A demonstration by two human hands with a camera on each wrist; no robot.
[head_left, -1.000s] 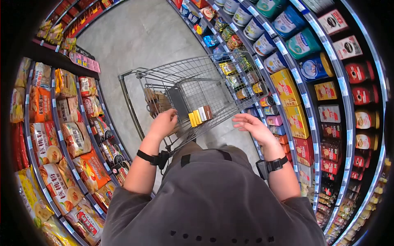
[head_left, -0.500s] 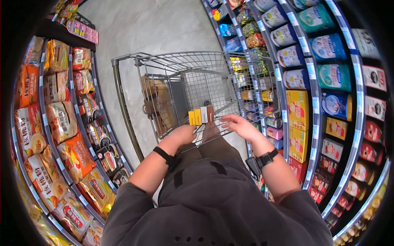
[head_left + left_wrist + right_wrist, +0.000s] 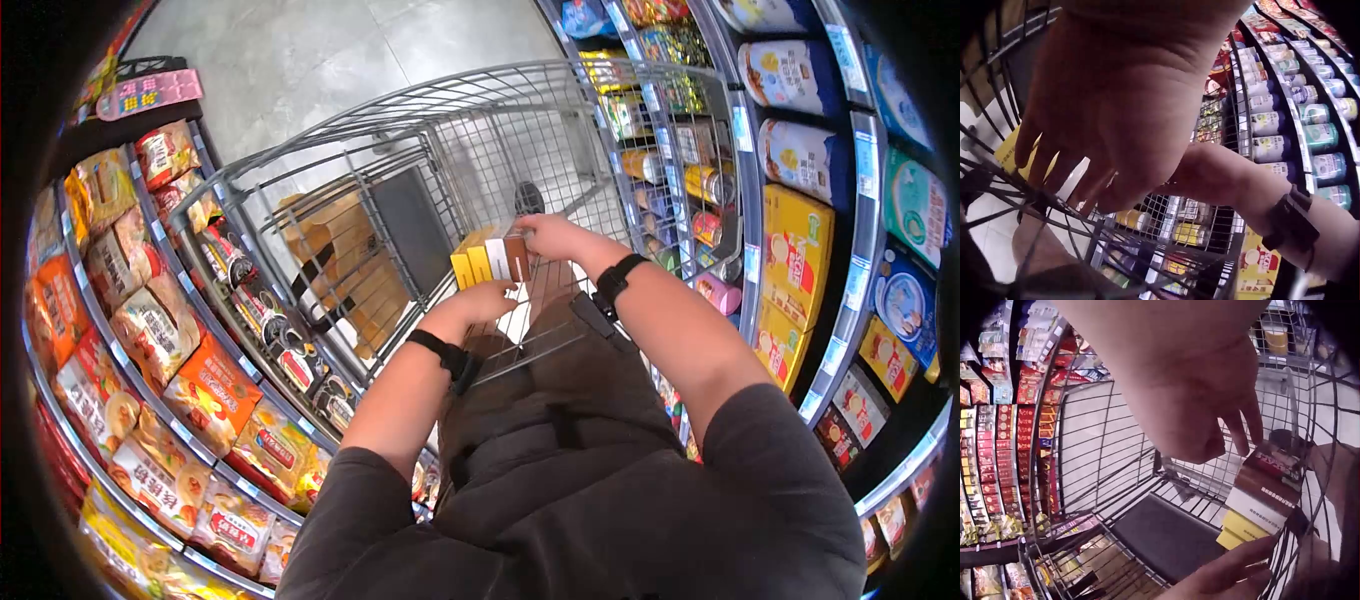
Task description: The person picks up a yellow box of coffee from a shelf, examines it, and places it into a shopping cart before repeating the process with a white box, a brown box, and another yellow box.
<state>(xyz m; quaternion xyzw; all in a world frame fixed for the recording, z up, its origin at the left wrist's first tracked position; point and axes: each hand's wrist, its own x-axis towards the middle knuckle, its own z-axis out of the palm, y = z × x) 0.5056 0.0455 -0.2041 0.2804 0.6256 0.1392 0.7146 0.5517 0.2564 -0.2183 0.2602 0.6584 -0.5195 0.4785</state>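
A row of slim boxes lies in the shopping cart: yellow (image 3: 470, 262), white (image 3: 497, 258) and brown (image 3: 517, 258) in the head view. My left hand (image 3: 487, 302) is at the near side of the row, its fingers extended beside the yellow (image 3: 1016, 153) and white boxes in the left wrist view. Over the row's right end is my right hand (image 3: 558, 238). In the right wrist view its fingers (image 3: 1243, 432) point down at the brown box (image 3: 1266, 478); whether they touch it, I cannot tell. Neither hand visibly grips anything.
The cart's wire rim (image 3: 470, 72) surrounds the boxes. A dark panel (image 3: 412, 222) and a brown cardboard-like item (image 3: 345, 262) are at its left. Shelves of bagged food (image 3: 165, 325) stand on the left, tins (image 3: 795, 75) and yellow cartons (image 3: 797, 255) on the right.
Both hands have moved in to the boxes, the right one leftward to the brown end. The cart appears larger and closer, and the view has shifted along the shelves.
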